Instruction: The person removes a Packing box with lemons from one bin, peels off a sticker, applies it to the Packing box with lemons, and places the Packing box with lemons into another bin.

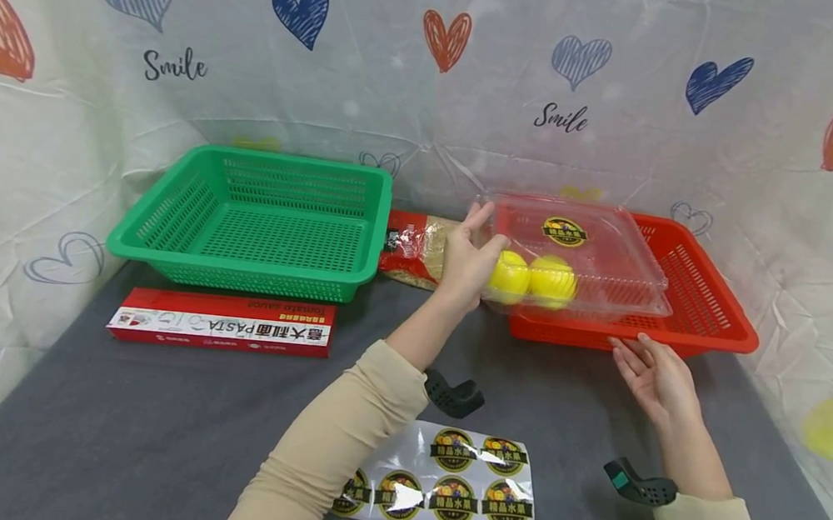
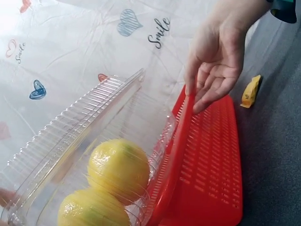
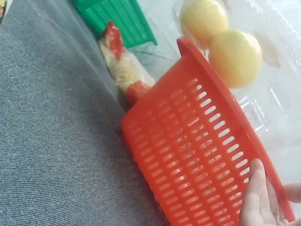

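My left hand (image 1: 482,237) grips the left end of a clear plastic clamshell box (image 1: 598,252) and holds it over the red basket (image 1: 707,296). Two yellow lemons (image 1: 509,276) (image 1: 553,280) lie inside the box at its left end. A round fruit sticker is on the lid. My right hand (image 1: 641,357) is open, its straight fingers touching the basket's front rim. The left wrist view shows the box (image 2: 94,113), both lemons (image 2: 117,167) and my right hand (image 2: 211,70) on the red rim (image 2: 181,127). In the right wrist view, fingertips (image 3: 258,197) rest against the basket wall (image 3: 188,141).
A green basket (image 1: 262,220) stands at the back left, with a red pasta box (image 1: 221,331) in front of it. A bag of grain (image 1: 413,247) lies between the two baskets. A sticker sheet (image 1: 440,484) lies on the grey table near me. A heart-printed cloth closes off the back and sides.
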Motion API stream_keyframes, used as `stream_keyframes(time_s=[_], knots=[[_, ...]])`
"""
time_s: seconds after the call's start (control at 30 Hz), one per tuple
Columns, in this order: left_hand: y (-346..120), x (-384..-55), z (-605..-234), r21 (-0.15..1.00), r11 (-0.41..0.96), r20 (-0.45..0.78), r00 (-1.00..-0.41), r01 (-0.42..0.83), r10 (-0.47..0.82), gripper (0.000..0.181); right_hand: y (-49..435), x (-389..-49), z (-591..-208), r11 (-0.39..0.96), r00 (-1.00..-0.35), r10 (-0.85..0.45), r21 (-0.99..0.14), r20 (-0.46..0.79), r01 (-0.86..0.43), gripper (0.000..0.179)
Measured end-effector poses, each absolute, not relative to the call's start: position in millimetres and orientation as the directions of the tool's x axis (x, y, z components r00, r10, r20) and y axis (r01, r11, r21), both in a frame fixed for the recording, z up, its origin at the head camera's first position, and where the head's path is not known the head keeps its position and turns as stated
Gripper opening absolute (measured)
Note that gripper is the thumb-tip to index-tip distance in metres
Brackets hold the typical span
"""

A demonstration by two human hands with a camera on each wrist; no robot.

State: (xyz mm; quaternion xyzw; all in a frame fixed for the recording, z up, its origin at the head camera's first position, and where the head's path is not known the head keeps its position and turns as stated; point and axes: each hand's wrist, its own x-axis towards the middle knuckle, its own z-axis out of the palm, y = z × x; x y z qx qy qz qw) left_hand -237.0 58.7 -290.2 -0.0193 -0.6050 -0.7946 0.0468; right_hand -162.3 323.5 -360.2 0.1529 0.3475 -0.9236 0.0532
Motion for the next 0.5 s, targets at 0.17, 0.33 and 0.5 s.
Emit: stream_keyframes(time_s=[0.17, 0.33, 0.5], knots=[[64.2, -241.7, -291.4, 0.965, -0.247, 0.078, -0.995, 0.092, -0.068, 0.052, 324.3, -162.4, -360.6, -0.75, -0.947, 0.007, -0.628, -0.32, 0.207, 0.019], [70.9, -246.8, -293.6, 0.95, -0.297, 0.076, -0.994, 0.097, -0.08, 0.053, 324.9, -163.5, -359.5, -0.727, -0.944, 0.013, -0.652, -0.329, 0.217, 0.019], [79.4, -250.7, -294.3, 0.949, -0.298, 0.074, -0.993, 0.1, -0.096, 0.054, 325.2, -164.1, -359.1, -0.713, -0.941, 0.022, -0.665, -0.339, 0.223, 0.019]])
